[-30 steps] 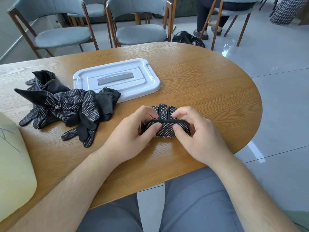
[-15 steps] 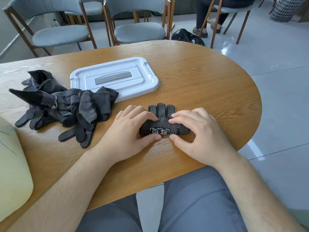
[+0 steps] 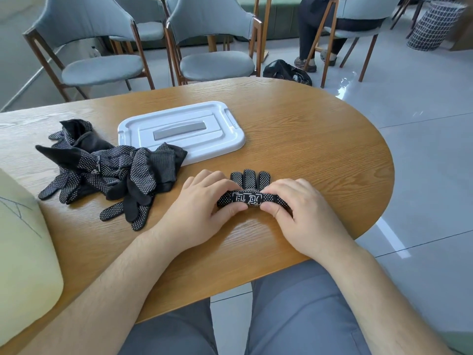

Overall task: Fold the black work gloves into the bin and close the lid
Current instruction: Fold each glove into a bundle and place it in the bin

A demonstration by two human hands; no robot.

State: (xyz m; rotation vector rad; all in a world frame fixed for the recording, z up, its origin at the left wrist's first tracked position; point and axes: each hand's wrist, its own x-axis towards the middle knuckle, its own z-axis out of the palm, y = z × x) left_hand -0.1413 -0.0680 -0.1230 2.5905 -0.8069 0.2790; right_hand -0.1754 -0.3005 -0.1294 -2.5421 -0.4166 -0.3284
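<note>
A black dotted work glove (image 3: 249, 193) lies on the wooden table (image 3: 307, 149) near its front edge, rolled up from the cuff, with three fingertips sticking out at the far side. My left hand (image 3: 204, 203) pinches the roll's left end. My right hand (image 3: 302, 208) pinches its right end. A white logo patch faces up between my thumbs. A heap of several more black gloves (image 3: 110, 172) lies to the left. The white bin lid (image 3: 184, 129) rests flat behind them. A pale yellow-green bin (image 3: 23, 252) shows at the left edge.
Grey chairs (image 3: 215, 62) stand beyond the far table edge. A seated person's legs (image 3: 309, 34) and a black bag (image 3: 286, 71) on the floor are at the back right. The table's rounded end drops off at the right. My knees are under the front edge.
The roll has been turned further away from me, so the logo patch now faces up. Both hands shifted slightly forward and flattened onto the glove.
</note>
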